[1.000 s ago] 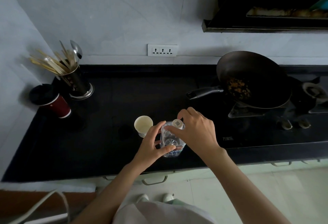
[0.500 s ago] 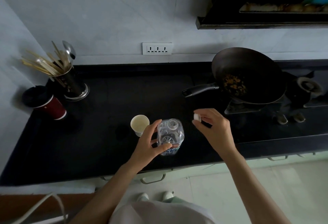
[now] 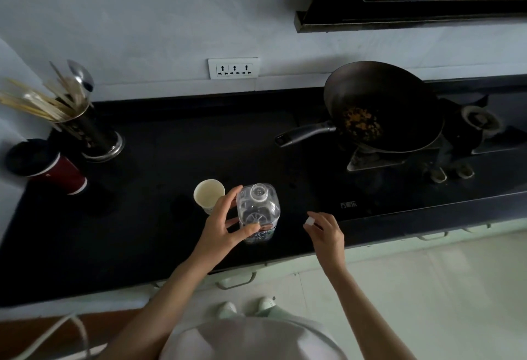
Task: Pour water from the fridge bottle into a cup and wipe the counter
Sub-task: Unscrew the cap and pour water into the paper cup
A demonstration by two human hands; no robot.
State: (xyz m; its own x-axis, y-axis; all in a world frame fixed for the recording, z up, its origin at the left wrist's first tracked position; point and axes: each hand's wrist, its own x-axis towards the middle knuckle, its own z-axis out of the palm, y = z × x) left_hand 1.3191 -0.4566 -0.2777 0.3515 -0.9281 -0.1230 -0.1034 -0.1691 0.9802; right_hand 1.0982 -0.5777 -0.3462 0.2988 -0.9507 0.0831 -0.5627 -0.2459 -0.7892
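Observation:
A clear plastic water bottle (image 3: 258,211) stands upright on the black counter (image 3: 142,217), its mouth uncapped. My left hand (image 3: 222,225) grips the bottle from the left side, thumb across its front. A white paper cup (image 3: 209,195) stands just left of the bottle, beside my left fingers. My right hand (image 3: 325,230) is low over the counter to the right of the bottle and pinches the small white bottle cap (image 3: 309,220) between its fingertips.
A black wok (image 3: 382,106) with food scraps sits on the gas stove (image 3: 427,160) at the right, handle pointing left. A utensil holder (image 3: 85,128) and a dark red cup (image 3: 48,168) stand at the far left. A wall socket (image 3: 233,68) is behind.
My right hand unscrewed the cap, lifted it off the bottle and carried it down to the right near the counter. My left hand kept holding the bottle.

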